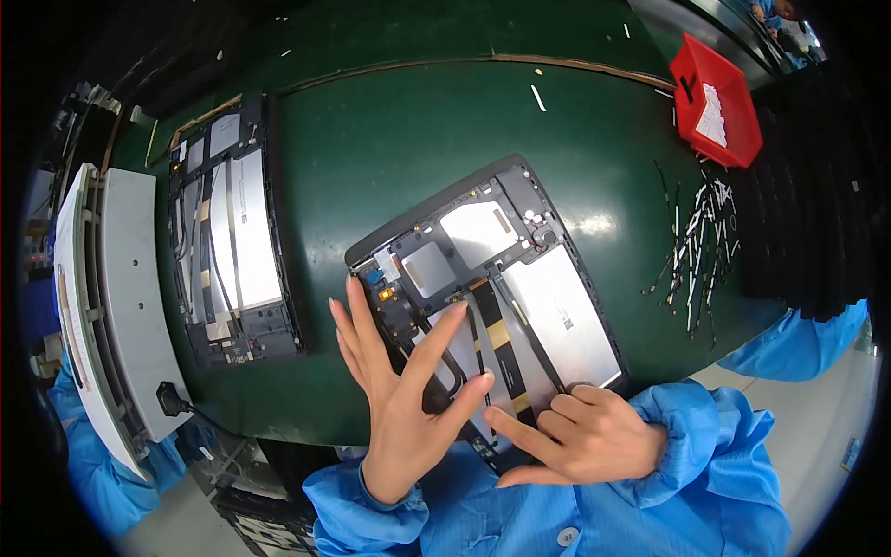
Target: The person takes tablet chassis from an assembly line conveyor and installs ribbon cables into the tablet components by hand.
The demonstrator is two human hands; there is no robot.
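Note:
An opened tablet (557, 302) lies tilted on the green table in front of me, its inside showing silver plates, a black frame and ribbon cables. My left hand (404, 404) spreads over its left part, fingers apart. The index fingertip and thumb touch beside a thin black cable (478, 339) running down the tablet. My right hand (589, 432) rests at the tablet's lower edge; its index finger stretches toward the lower end of that cable, the thumb is apart, and the other fingers are curled. Neither hand shows anything held. A wider black and gold ribbon (501, 348) runs between them.
A second opened tablet (243, 232) lies at the left, beside a white-grey device (135, 288) with a black plug (172, 399). At the right, a pile of thin black and white cables (701, 241) lies below a red bin (742, 111) holding white pieces. Blue-sleeved people sit at both sides.

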